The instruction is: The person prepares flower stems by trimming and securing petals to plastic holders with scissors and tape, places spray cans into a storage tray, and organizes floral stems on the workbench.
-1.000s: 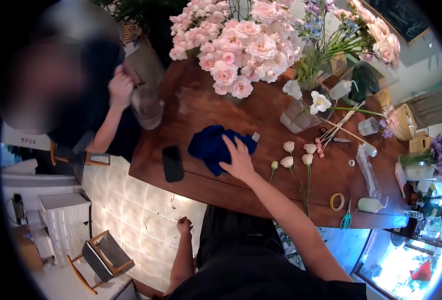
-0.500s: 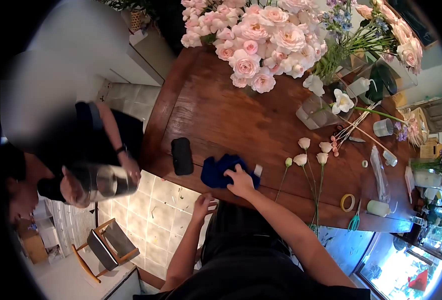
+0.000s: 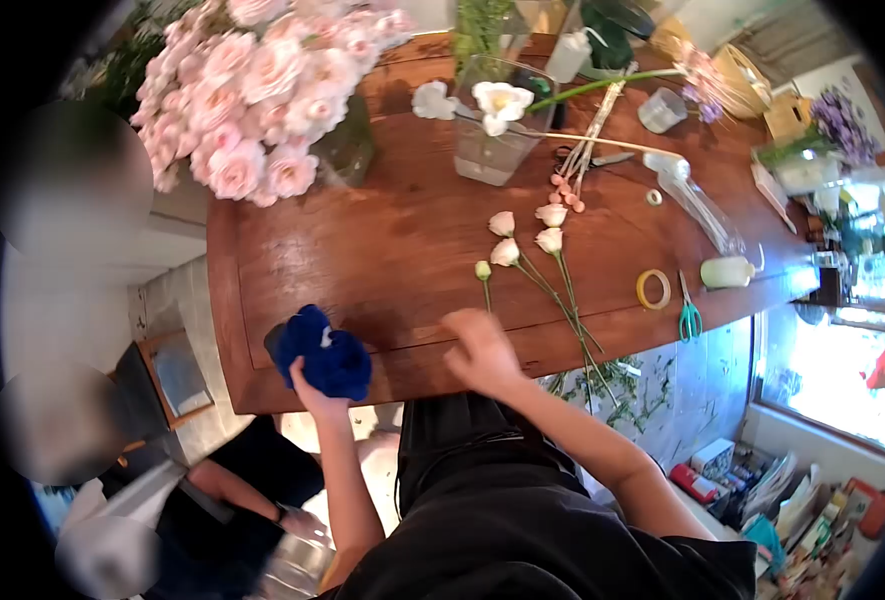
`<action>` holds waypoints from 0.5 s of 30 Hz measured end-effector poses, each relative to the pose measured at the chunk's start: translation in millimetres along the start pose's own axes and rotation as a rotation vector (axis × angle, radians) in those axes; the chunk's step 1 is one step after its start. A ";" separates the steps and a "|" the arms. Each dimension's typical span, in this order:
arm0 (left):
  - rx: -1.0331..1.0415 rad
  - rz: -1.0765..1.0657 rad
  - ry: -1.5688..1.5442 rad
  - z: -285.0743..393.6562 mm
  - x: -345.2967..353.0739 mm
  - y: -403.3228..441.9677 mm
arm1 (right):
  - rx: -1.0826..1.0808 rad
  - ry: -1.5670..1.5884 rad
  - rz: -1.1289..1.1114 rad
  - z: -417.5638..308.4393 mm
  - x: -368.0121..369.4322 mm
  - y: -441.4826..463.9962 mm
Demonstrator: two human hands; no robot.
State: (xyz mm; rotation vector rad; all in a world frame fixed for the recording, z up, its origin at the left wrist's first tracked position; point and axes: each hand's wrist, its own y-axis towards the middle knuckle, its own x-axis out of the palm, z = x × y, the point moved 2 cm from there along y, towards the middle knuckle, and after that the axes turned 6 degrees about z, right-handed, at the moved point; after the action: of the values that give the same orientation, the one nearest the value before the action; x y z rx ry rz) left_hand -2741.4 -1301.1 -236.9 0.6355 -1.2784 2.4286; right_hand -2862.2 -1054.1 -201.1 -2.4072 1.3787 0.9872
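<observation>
A bunched dark blue cloth (image 3: 330,352) is in my left hand (image 3: 314,392), near the front left edge of the wooden table. The thumb and fingers grip its lower side. Behind the cloth peeks a dark object (image 3: 273,343), mostly hidden. My right hand (image 3: 484,352) hovers by the table's front edge, its fingers apart, slightly bent and a little blurred, with nothing seen in them. Closest to that hand are a small pale bud (image 3: 482,270) on a stem and several cut pale pink flowers (image 3: 549,240) with long green stems.
Pink roses (image 3: 262,90) fill the back left of the table (image 3: 402,250). A clear vase (image 3: 487,165) with a white flower stands behind. Yellow tape (image 3: 652,289), teal scissors (image 3: 689,320) and a spray bottle (image 3: 727,272) lie right. A co-worker's arm (image 3: 237,490) shows lower left.
The blue cloth has passed from under my right hand into my left, farther left. My right hand has let go of it. The view has turned, and the co-worker appears lower.
</observation>
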 end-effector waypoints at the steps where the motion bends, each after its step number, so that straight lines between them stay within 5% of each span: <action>1: 0.040 -0.088 -0.027 8.4 4.1 11.2 | 0.160 -0.160 0.125 30.5 -16.8 -5.1; 3: 0.101 -0.194 -0.038 19.6 12.4 30.3 | 0.404 -0.574 0.258 69.8 -55.5 -21.1; 5: 0.151 -0.237 -0.005 23.4 22.2 46.0 | 0.644 -0.680 0.153 113.5 -74.8 -51.3; 9: 0.226 -0.306 0.243 7.4 40.4 61.6 | 0.682 -0.723 -0.116 181.1 -71.4 -95.3; 13: 0.210 0.244 0.709 0.8 13.7 88.0 | 0.704 -0.585 0.172 182.8 -94.5 -97.7; 15: 0.386 0.225 0.801 8.8 -9.4 108.3 | 0.654 -0.584 0.184 180.1 -109.4 -98.6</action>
State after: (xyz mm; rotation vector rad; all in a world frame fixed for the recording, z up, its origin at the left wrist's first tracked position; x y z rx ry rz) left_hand -2782.8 -1368.4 -312.2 -0.4167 -0.5770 2.6782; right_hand -2899.8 -839.6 -283.0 -1.4024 1.4106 0.9701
